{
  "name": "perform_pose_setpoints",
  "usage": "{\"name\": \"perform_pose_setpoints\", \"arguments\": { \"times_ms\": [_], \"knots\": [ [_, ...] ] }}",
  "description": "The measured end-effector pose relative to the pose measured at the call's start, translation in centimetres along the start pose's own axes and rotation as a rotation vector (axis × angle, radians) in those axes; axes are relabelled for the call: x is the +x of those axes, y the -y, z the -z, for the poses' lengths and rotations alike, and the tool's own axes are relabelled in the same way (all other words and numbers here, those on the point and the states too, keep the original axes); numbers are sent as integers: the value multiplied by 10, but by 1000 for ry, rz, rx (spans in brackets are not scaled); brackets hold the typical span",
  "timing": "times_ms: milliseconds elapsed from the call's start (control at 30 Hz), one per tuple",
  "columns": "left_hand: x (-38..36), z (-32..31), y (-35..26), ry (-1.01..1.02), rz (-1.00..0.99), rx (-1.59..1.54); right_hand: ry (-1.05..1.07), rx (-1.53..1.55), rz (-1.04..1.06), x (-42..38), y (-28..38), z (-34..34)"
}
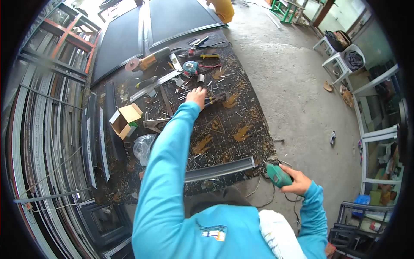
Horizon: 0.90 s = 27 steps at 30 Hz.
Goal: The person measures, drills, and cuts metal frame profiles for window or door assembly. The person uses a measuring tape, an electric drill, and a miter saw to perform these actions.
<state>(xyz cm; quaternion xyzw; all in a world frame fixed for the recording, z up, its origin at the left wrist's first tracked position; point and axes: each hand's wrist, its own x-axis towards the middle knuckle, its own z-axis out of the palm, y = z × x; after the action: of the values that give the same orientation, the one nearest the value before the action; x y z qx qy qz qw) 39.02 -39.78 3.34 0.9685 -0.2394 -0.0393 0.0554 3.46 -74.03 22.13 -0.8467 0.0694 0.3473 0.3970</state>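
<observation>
My left hand (196, 97) reaches over the dark, littered worktop (224, 129), at the small metal pieces beside pliers with yellow and black handles (211, 101). Its fingers are bent downward, and what they hold, if anything, is too small to tell. Beyond it lie a tape measure (190, 67) and a small square metal piece (201, 78). At the table's near right corner my right hand (297, 181) is wrapped round a green power tool (278, 175). A grey metal profile (220, 170) lies along the near edge of the worktop.
An angle grinder (148, 59), an open cardboard box (126, 120) and a plastic bag (143, 148) are on the table. Dark framed panels (181, 19) lie at its far end, near a person in yellow (223, 9). Metal profiles (41, 125) fill the left; white chairs (345, 64) stand right.
</observation>
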Motion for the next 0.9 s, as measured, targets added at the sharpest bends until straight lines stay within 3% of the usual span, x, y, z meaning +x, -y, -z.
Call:
{"name": "perform_pose_setpoints", "arguments": {
  "times_ms": [67, 200, 267, 333, 433, 533, 733, 900],
  "knots": [
    [48, -15, 2, 24, 93, -32, 17, -26, 8, 8, 8, 12],
    [103, -43, 1, -144, 275, 58, -145, -162, -91, 26, 37, 20],
    [116, -42, 3, -7, 301, 106, -191, -228, -49, 33, 43, 15],
    [117, -42, 3, -55, 363, -111, -186, -300, -32, 34, 46, 10],
    [94, -18, 0, -117, 257, 114, -196, -350, 19, 36, 52, 5],
    [94, -43, 28, -287, 198, 158, -156, -335, -10, 41, 55, 13],
    [101, -33, 28, -44, 141, 108, -80, -438, -74, 54, 73, 19],
    [91, -7, 14, 147, 290, -99, -43, -457, -112, 60, 83, 23]
  ]
}}
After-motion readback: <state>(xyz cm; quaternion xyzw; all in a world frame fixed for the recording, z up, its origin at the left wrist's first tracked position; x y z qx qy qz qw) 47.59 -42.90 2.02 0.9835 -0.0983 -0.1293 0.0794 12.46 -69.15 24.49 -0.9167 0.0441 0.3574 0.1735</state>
